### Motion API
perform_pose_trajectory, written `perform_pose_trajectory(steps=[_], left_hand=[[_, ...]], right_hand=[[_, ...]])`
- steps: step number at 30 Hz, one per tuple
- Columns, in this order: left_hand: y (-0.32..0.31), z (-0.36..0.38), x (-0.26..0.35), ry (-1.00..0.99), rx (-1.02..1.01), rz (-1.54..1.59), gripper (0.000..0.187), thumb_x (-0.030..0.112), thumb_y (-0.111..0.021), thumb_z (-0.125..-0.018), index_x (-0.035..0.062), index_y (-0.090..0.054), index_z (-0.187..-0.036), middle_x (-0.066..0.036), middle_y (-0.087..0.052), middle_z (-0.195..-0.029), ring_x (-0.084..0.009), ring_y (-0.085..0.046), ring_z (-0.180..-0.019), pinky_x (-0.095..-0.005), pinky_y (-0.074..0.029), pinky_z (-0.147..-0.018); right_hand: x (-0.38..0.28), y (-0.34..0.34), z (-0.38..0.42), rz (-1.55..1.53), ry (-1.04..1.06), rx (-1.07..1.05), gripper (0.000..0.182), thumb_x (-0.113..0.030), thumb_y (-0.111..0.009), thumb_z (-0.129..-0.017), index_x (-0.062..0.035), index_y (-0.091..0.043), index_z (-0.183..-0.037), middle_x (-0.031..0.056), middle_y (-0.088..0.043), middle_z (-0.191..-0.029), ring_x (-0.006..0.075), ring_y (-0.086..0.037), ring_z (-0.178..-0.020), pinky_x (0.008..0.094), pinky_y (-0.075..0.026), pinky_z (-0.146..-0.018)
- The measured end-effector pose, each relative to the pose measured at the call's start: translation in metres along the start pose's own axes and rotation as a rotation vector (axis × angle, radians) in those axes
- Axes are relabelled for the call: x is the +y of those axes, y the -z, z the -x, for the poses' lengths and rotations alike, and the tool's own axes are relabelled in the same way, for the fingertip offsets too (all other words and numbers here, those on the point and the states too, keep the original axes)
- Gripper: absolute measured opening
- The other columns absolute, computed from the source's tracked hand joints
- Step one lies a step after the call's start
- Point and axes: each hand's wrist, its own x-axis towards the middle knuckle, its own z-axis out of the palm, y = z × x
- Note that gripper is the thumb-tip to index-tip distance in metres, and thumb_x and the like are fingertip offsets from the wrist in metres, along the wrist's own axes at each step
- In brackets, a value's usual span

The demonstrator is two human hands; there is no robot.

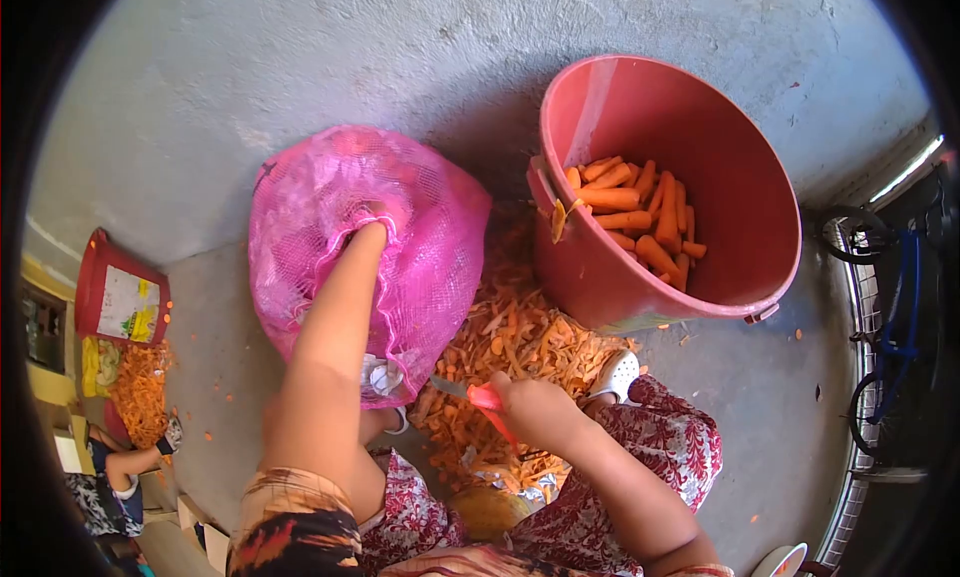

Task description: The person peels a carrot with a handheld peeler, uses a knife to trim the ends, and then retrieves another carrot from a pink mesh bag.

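A pink mesh sack (440,247) stands against the wall, and my left arm reaches into its opening. My left hand (368,217) is inside the sack, its fingers hidden. Over a heap of orange peelings (510,327), my right hand (535,409) is closed around a red-handled peeler or knife (484,397), its blade pointing left toward the sack. To the right of the sack, a large red bucket (700,117) leans toward me with several peeled carrots (625,198) at its bottom.
A smaller red bucket (122,289) stands at the left beside more peelings (142,397). Another person (125,472) is partly visible at the lower left. Bicycles (900,327) stand beyond the ledge at right. A white clog (617,375) touches the peelings.
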Motion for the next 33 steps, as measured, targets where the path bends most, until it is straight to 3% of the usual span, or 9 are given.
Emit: perform_pose_trajectory(steps=[10,13,16,21,23,24,27,31,33], left_hand=[[0.003,0.025,0.004,-0.045,0.089,0.074,0.041,0.019,-0.038,-0.085,0.0045,-0.036,-0.123,-0.018,-0.042,-0.121,-0.0319,-0.038,-0.114,-0.0378,-0.028,-0.097],[0.033,0.039,0.029,0.032,-0.051,0.113,0.045,0.019,-0.034,-0.087,0.0023,-0.027,-0.128,-0.015,-0.027,-0.133,-0.0296,-0.020,-0.124,-0.0358,-0.013,-0.103],[0.010,0.048,0.014,-0.032,0.192,-0.014,0.042,0.024,-0.027,-0.090,0.0035,-0.031,-0.126,-0.011,-0.036,-0.127,-0.0246,-0.027,-0.121,-0.0328,-0.018,-0.101],[0.010,0.062,-0.060,-0.153,0.392,-0.172,0.025,0.020,-0.044,-0.086,0.0027,-0.048,-0.103,-0.008,-0.050,-0.087,-0.0177,-0.048,-0.065,-0.0293,-0.039,-0.059],[0.026,0.067,-0.064,0.095,0.337,0.427,0.022,0.017,-0.049,-0.084,0.0028,-0.048,-0.101,-0.007,-0.052,-0.079,-0.0150,-0.052,-0.056,-0.0275,-0.044,-0.053],[0.052,0.074,-0.047,0.368,0.212,1.056,0.023,0.014,-0.051,-0.084,0.0032,-0.045,-0.103,-0.007,-0.050,-0.079,-0.0137,-0.051,-0.059,-0.0265,-0.045,-0.055],[0.088,0.117,-0.001,0.208,0.595,1.356,0.024,0.019,-0.046,-0.087,0.0045,-0.040,-0.105,-0.008,-0.050,-0.081,-0.0139,-0.051,-0.064,-0.0277,-0.046,-0.057],[0.158,0.152,0.044,-0.011,0.598,1.538,0.028,0.032,-0.038,-0.089,0.0059,-0.039,-0.100,-0.007,-0.049,-0.080,-0.0144,-0.051,-0.067,-0.0293,-0.047,-0.056],[0.179,0.177,0.059,0.137,0.401,1.861,0.032,0.037,-0.037,-0.088,0.0064,-0.039,-0.099,-0.007,-0.049,-0.080,-0.0161,-0.051,-0.067,-0.0310,-0.047,-0.056]], right_hand=[[-0.002,-0.004,0.004,0.003,-0.010,-0.049,0.017,-0.012,-0.049,-0.076,-0.0008,-0.042,-0.086,0.0178,-0.058,-0.065,0.0336,-0.059,-0.062,0.0408,-0.046,-0.052],[-0.003,-0.004,0.005,0.006,0.011,-0.039,0.016,-0.014,-0.048,-0.077,-0.0009,-0.042,-0.086,0.0178,-0.058,-0.065,0.0337,-0.059,-0.061,0.0411,-0.046,-0.053],[-0.003,-0.006,0.005,0.045,0.011,-0.004,0.017,-0.016,-0.048,-0.078,-0.0009,-0.043,-0.085,0.0177,-0.058,-0.065,0.0341,-0.058,-0.062,0.0415,-0.046,-0.054],[-0.009,0.002,0.010,-0.001,0.012,0.053,0.020,-0.020,-0.047,-0.080,-0.0010,-0.043,-0.084,0.0184,-0.058,-0.066,0.0349,-0.058,-0.063,0.0422,-0.046,-0.056],[-0.009,0.002,0.011,-0.024,0.007,0.078,0.020,-0.019,-0.048,-0.079,-0.0010,-0.044,-0.086,0.0191,-0.058,-0.068,0.0349,-0.058,-0.065,0.0429,-0.046,-0.057],[-0.008,0.001,0.012,-0.018,0.011,0.087,0.019,-0.019,-0.048,-0.079,-0.0011,-0.044,-0.086,0.0189,-0.058,-0.068,0.0349,-0.058,-0.065,0.0429,-0.046,-0.058],[-0.010,0.006,0.013,-0.009,-0.008,0.112,0.020,-0.017,-0.049,-0.077,-0.0012,-0.044,-0.089,0.0188,-0.058,-0.070,0.0348,-0.058,-0.068,0.0431,-0.045,-0.060],[-0.002,0.000,0.014,-0.035,-0.009,0.190,0.024,-0.017,-0.051,-0.076,-0.0020,-0.046,-0.094,0.0199,-0.058,-0.073,0.0352,-0.057,-0.069,0.0438,-0.044,-0.061],[-0.006,0.006,0.017,-0.074,-0.066,0.170,0.026,-0.016,-0.052,-0.075,-0.0026,-0.047,-0.097,0.0208,-0.058,-0.076,0.0354,-0.057,-0.072,0.0439,-0.044,-0.062]])
